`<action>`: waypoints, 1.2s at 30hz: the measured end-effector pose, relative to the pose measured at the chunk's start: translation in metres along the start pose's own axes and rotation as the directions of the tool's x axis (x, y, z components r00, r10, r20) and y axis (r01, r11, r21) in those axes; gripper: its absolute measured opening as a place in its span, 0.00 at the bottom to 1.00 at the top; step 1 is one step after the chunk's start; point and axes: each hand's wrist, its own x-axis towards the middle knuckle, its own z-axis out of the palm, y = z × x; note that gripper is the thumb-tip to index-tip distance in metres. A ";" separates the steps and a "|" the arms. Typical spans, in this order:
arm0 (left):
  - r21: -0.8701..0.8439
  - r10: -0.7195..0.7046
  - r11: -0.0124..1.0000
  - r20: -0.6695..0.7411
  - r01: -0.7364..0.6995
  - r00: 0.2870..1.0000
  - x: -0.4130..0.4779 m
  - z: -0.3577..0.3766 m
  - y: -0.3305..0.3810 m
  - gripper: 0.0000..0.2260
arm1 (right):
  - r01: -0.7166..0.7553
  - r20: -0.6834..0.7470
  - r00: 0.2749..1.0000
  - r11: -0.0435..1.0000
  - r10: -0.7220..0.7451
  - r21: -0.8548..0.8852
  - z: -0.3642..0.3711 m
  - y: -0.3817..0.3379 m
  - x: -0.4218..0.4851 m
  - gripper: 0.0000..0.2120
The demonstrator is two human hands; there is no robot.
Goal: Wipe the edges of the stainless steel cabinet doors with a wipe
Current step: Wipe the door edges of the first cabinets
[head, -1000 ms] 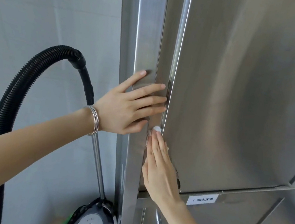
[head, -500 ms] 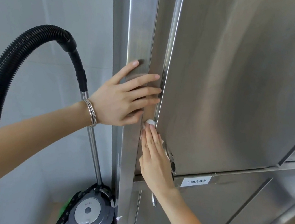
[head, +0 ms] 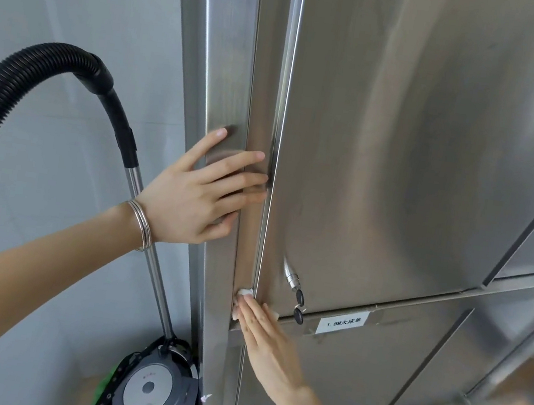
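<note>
A tall stainless steel cabinet door [head: 403, 152] fills the right of the view, its left edge running down beside a steel frame post [head: 230, 60]. My right hand [head: 266, 343] presses a small white wipe [head: 245, 292] flat against the bottom of that left edge, near the door's lower corner; most of the wipe is hidden under my fingers. My left hand [head: 198, 192], a bangle on its wrist, rests with fingers spread on the frame post higher up and holds nothing.
A lock with two dark key fobs [head: 298, 306] hangs near the door's lower left. A white label [head: 343, 322] sits on the rail below. A black vacuum hose [head: 20, 71], metal wand and canister [head: 150, 388] stand left against the tiled wall. More steel doors lie below and right.
My right hand has slid the wipe down the door's left edge to its bottom corner, uncovering the lock and keys. My left hand stays on the frame.
</note>
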 end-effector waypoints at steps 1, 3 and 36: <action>0.000 -0.005 1.000 0.003 0.005 1.000 -0.001 0.001 0.001 0.19 | 0.033 0.034 0.999 0.999 -0.033 0.004 0.002 -0.001 -0.006 0.19; -0.010 -0.021 1.000 0.006 0.021 1.000 -0.005 0.002 0.008 0.18 | 0.025 0.061 0.998 0.999 -0.027 0.022 0.002 -0.003 -0.010 0.20; -0.279 0.022 0.960 0.050 -0.007 0.999 0.254 0.006 0.187 0.21 | -0.097 -0.476 0.864 0.982 0.164 0.162 -0.221 0.272 -0.147 0.12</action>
